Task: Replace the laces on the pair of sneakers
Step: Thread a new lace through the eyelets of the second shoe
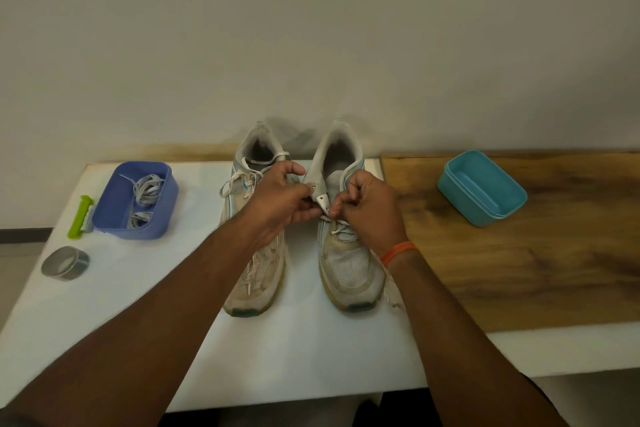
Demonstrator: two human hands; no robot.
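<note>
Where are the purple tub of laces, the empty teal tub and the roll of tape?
purple tub (157,230): head view, on its near front wall.
teal tub (491,215): head view, on its near outer wall.
roll of tape (65,272): head view, on its outer band.

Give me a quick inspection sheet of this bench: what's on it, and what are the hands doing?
Surface: white board beside a wooden top.
Job's things: left sneaker laced; right sneaker partly unlaced, tongue lifted; grey laces in purple tub.
Clutter: empty teal tub; tape roll; green tool.
Grips: left hand holds the right sneaker's tongue; right hand pinches its lace.
Cables: nothing seen.
Surroundings: plain wall.
</note>
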